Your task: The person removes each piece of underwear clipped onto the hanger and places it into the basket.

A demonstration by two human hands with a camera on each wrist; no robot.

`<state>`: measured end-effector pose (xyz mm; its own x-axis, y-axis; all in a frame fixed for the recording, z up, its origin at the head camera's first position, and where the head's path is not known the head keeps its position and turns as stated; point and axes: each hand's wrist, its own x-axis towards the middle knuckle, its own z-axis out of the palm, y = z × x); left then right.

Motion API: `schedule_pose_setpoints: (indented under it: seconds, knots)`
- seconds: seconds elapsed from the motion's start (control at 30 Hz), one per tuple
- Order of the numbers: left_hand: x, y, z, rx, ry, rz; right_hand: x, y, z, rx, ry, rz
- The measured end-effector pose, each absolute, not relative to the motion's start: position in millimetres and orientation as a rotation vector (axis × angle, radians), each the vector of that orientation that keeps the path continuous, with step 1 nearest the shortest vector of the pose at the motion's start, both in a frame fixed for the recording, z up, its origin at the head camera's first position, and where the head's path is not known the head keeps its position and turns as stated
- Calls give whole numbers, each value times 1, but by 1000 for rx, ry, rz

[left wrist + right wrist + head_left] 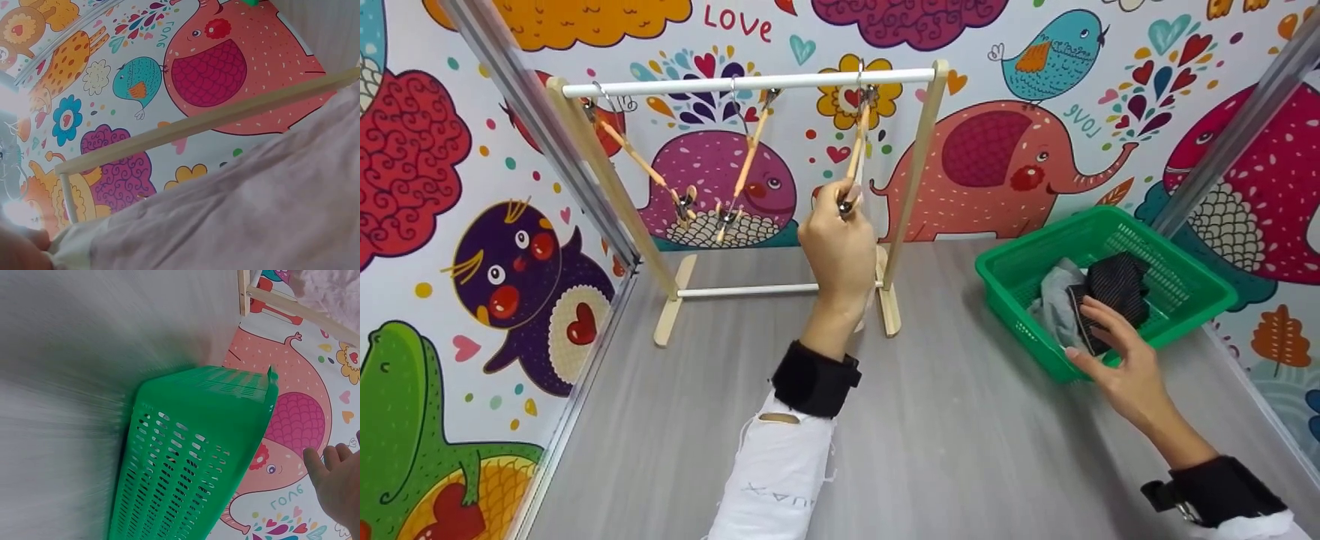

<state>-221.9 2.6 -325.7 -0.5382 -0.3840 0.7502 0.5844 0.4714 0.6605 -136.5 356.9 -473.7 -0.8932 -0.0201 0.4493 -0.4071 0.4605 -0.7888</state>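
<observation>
My left hand [838, 247] is curled around the lower end of the right-hand wooden clip hanger [859, 142], beside its metal clip [846, 206]. Pale pink cloth [236, 208] hangs there, its edge by my fingers in the left wrist view; in the head view my hand and arm mostly cover it. My right hand [1132, 375] is held over the front edge of a green basket [1024, 337], fingers spread and holding nothing. Inside lie a grey cloth [1059, 292] and a dark striped cloth [1117, 281].
A small rack with a white top rail [795, 80] and wooden legs stands against the patterned wall. Two more clip hangers, one at left [637, 156] and one in the middle [750, 157], hang from it without cloth. Grey floor [945, 420] stretches in front.
</observation>
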Motion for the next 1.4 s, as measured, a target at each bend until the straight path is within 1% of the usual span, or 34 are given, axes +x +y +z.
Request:
schedule_pose_setpoints:
  seconds: [0.2, 0.37, 0.63, 0.87, 1.07, 1.27, 1.4]
  knots:
    - [-213, -6, -325, -211, -1694, -1234, -135, 357, -471, 353, -2339, 1415]
    - [-196, -20, -338, -225, -1641, -1226, -132, 353, -467, 358, -2337, 1427]
    - [-171, -45, -347, -190, -1626, -1379, -130, 347, -463, 386, -2292, 1452]
    - [-154, -68, -348, -231, -1672, -1509, -130, 342, -461, 422, -2270, 1462]
    - [-149, -91, -353, -323, -1712, -1722, -129, 339, -463, 482, -2244, 1476]
    - [-147, -107, -360, -384, -1802, -1770, -129, 337, -464, 494, -2246, 1475]
    - [-146, -115, -364, -440, -1856, -1805, -130, 336, -464, 551, -2205, 1481]
